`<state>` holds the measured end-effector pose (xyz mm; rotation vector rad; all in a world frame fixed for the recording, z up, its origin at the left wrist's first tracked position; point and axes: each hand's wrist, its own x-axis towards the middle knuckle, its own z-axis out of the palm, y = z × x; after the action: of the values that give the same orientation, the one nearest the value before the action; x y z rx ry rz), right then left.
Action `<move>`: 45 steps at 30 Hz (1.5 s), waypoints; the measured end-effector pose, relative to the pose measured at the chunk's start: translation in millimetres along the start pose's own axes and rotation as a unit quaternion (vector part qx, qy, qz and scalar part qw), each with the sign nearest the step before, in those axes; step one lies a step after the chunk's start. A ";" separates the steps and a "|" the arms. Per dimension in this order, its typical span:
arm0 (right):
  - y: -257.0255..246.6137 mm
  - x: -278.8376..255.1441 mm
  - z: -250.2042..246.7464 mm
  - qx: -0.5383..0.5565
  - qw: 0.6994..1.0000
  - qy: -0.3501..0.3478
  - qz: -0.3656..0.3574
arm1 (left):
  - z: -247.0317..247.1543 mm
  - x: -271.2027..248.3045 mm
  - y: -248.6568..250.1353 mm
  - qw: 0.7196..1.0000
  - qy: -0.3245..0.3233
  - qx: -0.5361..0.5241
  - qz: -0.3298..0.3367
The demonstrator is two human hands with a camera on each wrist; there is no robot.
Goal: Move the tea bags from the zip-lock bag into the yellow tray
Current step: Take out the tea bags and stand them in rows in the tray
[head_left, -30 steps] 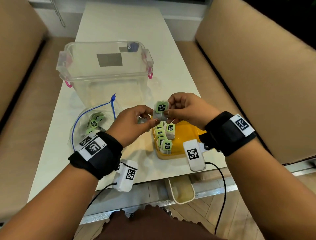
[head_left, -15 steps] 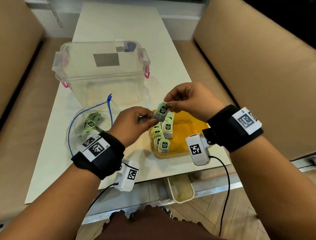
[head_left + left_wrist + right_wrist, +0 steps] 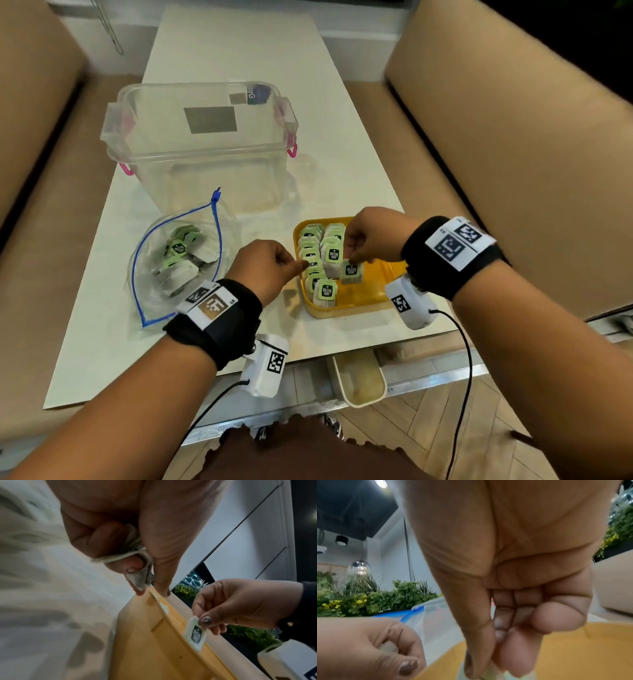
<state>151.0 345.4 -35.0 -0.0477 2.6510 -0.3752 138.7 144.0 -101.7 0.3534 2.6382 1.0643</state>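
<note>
The clear zip-lock bag (image 3: pixel 178 260) with a blue seal lies open at the left, with several green-tagged tea bags inside. The yellow tray (image 3: pixel 371 291) at the right holds two rows of upright tea bags (image 3: pixel 313 260). My right hand (image 3: pixel 356 258) pinches one tea bag (image 3: pixel 351 272) by its top, low over the tray beside the rows. My left hand (image 3: pixel 298 265) sits at the tray's left rim, fingers curled round a tea bag (image 3: pixel 139 580). The left wrist view shows the right hand's tea bag (image 3: pixel 194 634) inside the tray wall (image 3: pixel 154 649).
A clear plastic box (image 3: pixel 202 144) with pink latches stands behind the bag and tray. Tan sofas flank the white table (image 3: pixel 239 44). A small cream tub (image 3: pixel 359 380) hangs below the table's front edge.
My right hand has taken a tea bag away from the left hand and lowered it into the yellow tray. The left hand has sunk to the tray's left rim.
</note>
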 end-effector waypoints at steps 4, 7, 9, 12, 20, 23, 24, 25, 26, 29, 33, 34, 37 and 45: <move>-5.5 14.3 10.7 -0.039 0.999 -0.027 0.020 | 2.7 -1.2 -1.8 1.000 0.002 -0.003 -0.006; -12.0 24.3 13.6 -0.085 0.995 -0.028 0.045 | 3.4 -1.5 -0.5 1.000 0.002 -0.006 -0.006; -15.2 30.4 15.8 -0.111 0.992 -0.024 0.054 | 4.2 -1.5 -0.3 1.000 0.002 -0.006 -0.005; -17.8 37.4 17.1 -0.112 0.992 -0.019 0.056 | 4.9 -1.3 -1.1 1.000 0.003 -0.010 -0.004; -20.5 34.4 10.9 -0.096 0.994 -0.001 0.046 | -2.1 -4.1 -6.1 1.000 0.007 -0.024 0.008; -20.4 18.4 -3.8 -0.057 0.996 0.057 0.024 | -12.8 -5.2 -6.0 0.994 0.026 -0.103 0.003; -21.8 12.3 -7.8 -0.036 0.996 0.078 0.015 | -16.0 -5.1 -4.7 0.989 0.029 -0.146 -0.002; -24.8 5.9 -11.0 -0.013 0.995 0.096 0.002 | -18.6 -4.9 -1.7 0.983 0.030 -0.183 -0.008; -28.6 -0.2 -12.8 0.012 0.994 0.110 -0.012 | -20.4 -4.6 1.7 0.976 0.030 -0.214 -0.014; -41.8 -16.2 -12.5 0.079 0.988 0.119 -0.056 | -24.1 -5.8 16.9 0.946 0.005 -0.322 -0.038; -53.3 -18.1 -2.1 0.131 0.984 0.111 -0.044 | -26.8 -9.0 27.1 0.924 -0.001 -0.381 -0.040; -53.6 -16.9 1.2 0.148 0.982 0.114 -0.031 | -26.2 -8.8 27.7 0.925 0.005 -0.378 -0.035; -53.9 -13.0 11.2 0.229 0.967 0.110 -0.014 | -23.1 -7.6 28.1 0.927 0.014 -0.375 -0.013; -48.9 -13.9 17.2 0.410 0.906 0.103 -0.006 | -20.7 -6.6 29.9 0.929 0.015 -0.370 0.008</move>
<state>169.7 295.2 -30.5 0.2550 2.4635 -1.5275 141.4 149.6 -65.4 0.1838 2.0383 1.9517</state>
